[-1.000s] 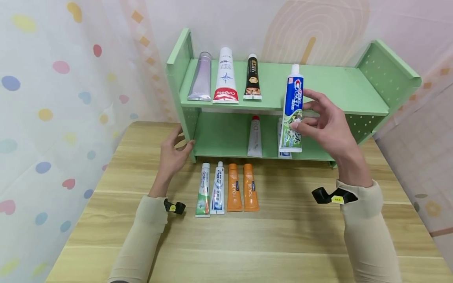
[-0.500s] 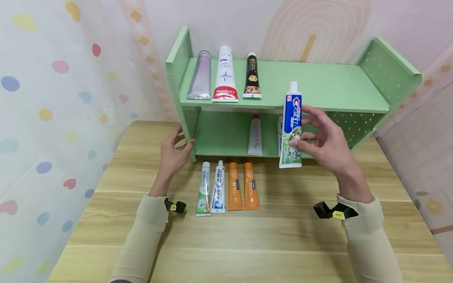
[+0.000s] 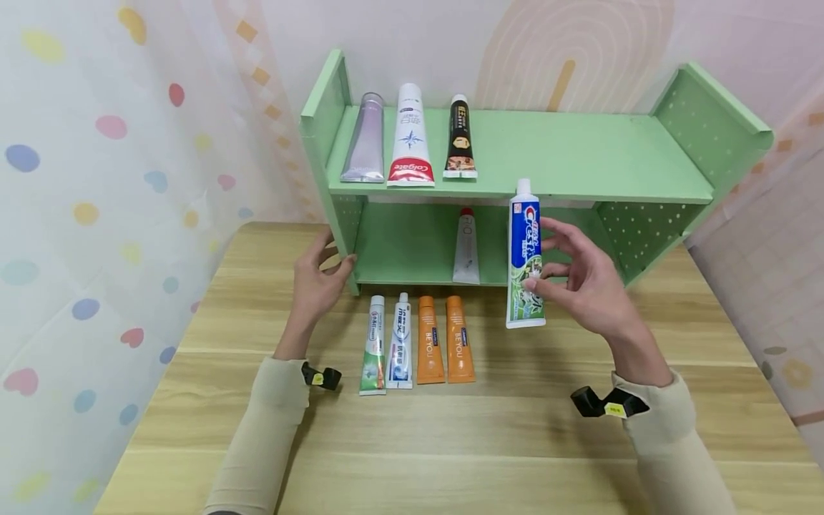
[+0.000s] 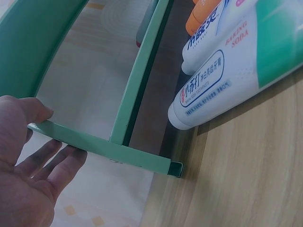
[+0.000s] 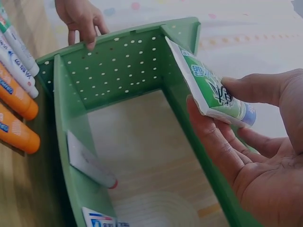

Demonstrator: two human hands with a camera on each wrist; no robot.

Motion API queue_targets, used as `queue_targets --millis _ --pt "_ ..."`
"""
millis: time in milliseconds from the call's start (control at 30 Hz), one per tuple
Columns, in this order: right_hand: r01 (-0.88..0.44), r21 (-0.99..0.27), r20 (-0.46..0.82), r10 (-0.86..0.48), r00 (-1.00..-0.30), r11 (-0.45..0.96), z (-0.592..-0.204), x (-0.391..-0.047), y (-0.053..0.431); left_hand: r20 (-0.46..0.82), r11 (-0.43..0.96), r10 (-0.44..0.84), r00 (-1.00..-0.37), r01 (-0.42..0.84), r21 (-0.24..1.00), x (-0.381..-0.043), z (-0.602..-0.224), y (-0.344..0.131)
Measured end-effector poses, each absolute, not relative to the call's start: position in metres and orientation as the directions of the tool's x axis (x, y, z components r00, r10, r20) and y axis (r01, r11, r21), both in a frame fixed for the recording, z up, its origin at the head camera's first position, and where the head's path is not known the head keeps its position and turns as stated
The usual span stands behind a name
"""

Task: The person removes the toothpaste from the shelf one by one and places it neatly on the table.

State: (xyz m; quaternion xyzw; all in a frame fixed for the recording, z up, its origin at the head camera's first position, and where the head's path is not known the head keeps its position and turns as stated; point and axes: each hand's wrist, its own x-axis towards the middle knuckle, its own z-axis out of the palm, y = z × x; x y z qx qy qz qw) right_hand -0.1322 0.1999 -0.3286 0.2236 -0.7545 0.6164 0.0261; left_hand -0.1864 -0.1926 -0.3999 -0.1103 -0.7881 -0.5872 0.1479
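My right hand (image 3: 589, 286) pinches a blue, white and green Crest toothpaste tube (image 3: 525, 265) between thumb and fingers. The tube hangs upright, cap up, in front of the lower level of a green two-tier shelf (image 3: 579, 154); in the right wrist view the tube's flat end (image 5: 189, 78) faces the camera. At the shelf's left side panel my left hand (image 3: 318, 279) grips the edge, thumb (image 4: 40, 111) on one face and fingers on the other. A white tube with a red cap (image 3: 466, 247) lies on the lower level. Another tube (image 5: 98, 218) beside it is hidden from the head view.
On the upper level lie a lilac tube (image 3: 365, 139), a white and red Colgate tube (image 3: 410, 139) and a black tube (image 3: 460, 139). Before the shelf, a green and white tube (image 3: 373, 347), a blue and white tube (image 3: 400, 343) and two orange tubes (image 3: 429, 343) line the wooden table (image 3: 412, 458).
My right hand has lowered the Crest toothpaste tube from before the upper level to before the lower one, drawing it slightly left. My left hand keeps its grip on the shelf's side panel.
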Motion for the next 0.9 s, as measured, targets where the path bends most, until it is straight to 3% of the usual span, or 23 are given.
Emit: queue_targets --millis 500,900 --pt "-0.356 -0.927 0.299 -0.337 -0.893 0.120 -0.346 -0.126 0.199 0.359 0.277 -0.002 -0.933 0.345 0.897 -0.185 -0.397 -0.193" --pt "-0.239 -0.948 0.164 -0.324 -0.932 0.208 -0.361 -0.124 0.197 0.359 0.287 -0.001 -0.933 0.343 0.894 -0.184 -0.397 -0.192"
